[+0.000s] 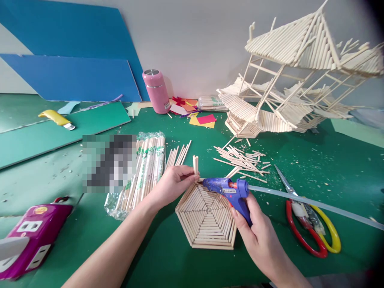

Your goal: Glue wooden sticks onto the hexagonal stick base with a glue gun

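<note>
A hexagonal panel of wooden sticks [207, 224] lies flat on the green table. At its upper left corner my left hand [174, 185] pinches a short upright bundle of sticks [195, 163]. My right hand [255, 228] is wrapped round the handle of a blue glue gun [237, 194]. The gun's nozzle points left, close to the base of the upright sticks, and a long clear glue stick [288, 195] runs out of its back to the right.
Wrapped sticks [144, 172] and loose sticks [246, 160] lie behind the hands. Scissors [312, 228] rest at right, a purple power strip [36, 236] at left. Behind stand a pink flask [156, 92] and a stick pavilion model [294, 48]. A yellow cutter [55, 118] lies back left.
</note>
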A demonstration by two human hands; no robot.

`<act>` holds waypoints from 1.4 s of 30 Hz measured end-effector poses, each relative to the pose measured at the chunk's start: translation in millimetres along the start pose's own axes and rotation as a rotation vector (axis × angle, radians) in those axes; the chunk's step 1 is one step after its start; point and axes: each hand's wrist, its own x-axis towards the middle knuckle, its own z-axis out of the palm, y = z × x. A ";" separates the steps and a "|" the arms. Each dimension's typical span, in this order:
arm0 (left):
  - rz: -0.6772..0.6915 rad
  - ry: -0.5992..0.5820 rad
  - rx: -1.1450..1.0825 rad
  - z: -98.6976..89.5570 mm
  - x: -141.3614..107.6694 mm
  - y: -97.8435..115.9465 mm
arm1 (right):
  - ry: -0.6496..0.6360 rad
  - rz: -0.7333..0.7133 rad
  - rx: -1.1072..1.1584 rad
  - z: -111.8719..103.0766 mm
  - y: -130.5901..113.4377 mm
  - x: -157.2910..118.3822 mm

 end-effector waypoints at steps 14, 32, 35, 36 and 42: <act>-0.002 -0.006 -0.022 0.4 0.1 -1.1 | 0.035 -0.025 -0.047 -0.9 1.6 -0.3; -0.002 -0.004 -0.018 -0.3 0.3 0.2 | 0.026 -0.060 -0.028 0.4 5.2 -3.3; -0.003 -0.008 -0.016 -0.2 0.4 0.1 | 0.029 -0.060 -0.036 1.2 5.1 -3.4; -0.005 -0.010 -0.017 -0.2 0.3 0.0 | 0.027 -0.060 -0.039 1.5 5.1 -3.5; -0.002 -0.005 -0.028 0.0 -0.5 -1.2 | 0.038 -0.067 -0.064 2.6 6.1 -3.6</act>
